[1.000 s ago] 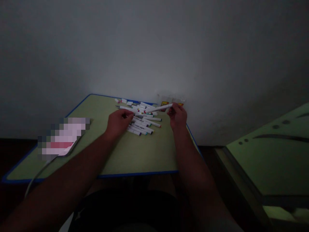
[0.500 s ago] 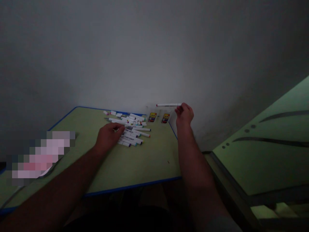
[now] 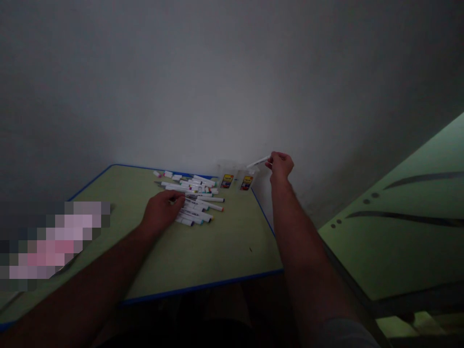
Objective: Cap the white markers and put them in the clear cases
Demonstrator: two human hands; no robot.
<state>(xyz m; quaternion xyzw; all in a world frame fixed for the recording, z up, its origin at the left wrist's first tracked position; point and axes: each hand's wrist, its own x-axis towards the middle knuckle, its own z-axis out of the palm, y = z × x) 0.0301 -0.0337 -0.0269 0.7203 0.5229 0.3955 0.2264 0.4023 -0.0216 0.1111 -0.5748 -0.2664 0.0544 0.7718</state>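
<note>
My right hand (image 3: pixel 282 165) pinches a white marker (image 3: pixel 259 161) by one end, with its other end tipped down at the top of the right clear plastic case (image 3: pixel 246 181). A second clear case (image 3: pixel 226 180) stands just left of that one, also bearing a yellow-and-dark label. Over the pile of white markers (image 3: pixel 197 211), my left hand (image 3: pixel 165 207) is closed, thumb and fingertips together at the end of a white marker (image 3: pixel 203 195). Its palm side is partly hidden. The piled markers have coloured ends and point mostly rightward.
The pale table (image 3: pixel 217 256) has a blue edge and meets a grey wall (image 3: pixel 217 87). Several loose caps (image 3: pixel 167 174) lie near its back edge. A blurred-out pink item (image 3: pixel 60 241) is on the left. A green panel (image 3: pixel 406 241) stands at right.
My right hand has tilted its marker from level to tip-down, lowering the free end to the right case. My left hand stays at the pile. The view has shifted slightly.
</note>
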